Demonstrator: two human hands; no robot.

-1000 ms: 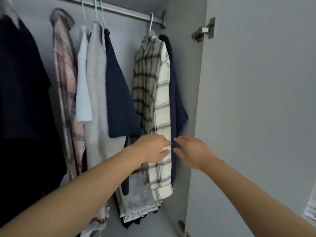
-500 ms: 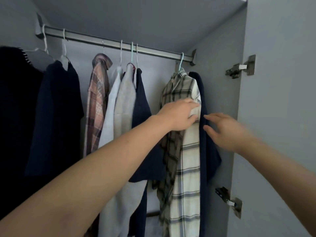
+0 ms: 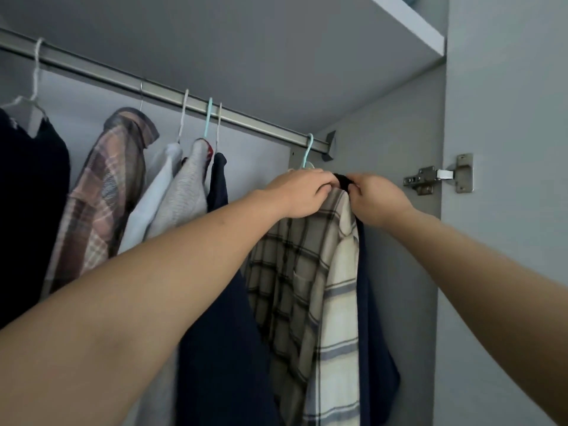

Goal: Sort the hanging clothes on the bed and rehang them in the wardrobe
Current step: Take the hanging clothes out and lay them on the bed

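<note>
We read no writing. Our left hand [image 3: 302, 193] curls over the cream plaid shirt's [image 3: 310, 272] shoulder; our right hand [image 3: 376, 198] pinches the navy garment's [image 3: 373, 348] collar, both arms raised.

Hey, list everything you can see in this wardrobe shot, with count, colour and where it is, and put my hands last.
hanging rail: one, silver, across the top of the wardrobe
shelf: one, grey, above the rail
dark garments: at least one, navy or black, far left
plaid shirt: one, pink and brown, left of centre
pale garments: two, light blue and grey, side by side at centre
navy top: one, right of the grey one
checked shirts: two, cream, on the teal hanger at the right end
navy garment: one, rightmost
door hinge: one, metal, right
left hand: grip on the checked shirts' collar
right hand: pinches the dark collar
</note>
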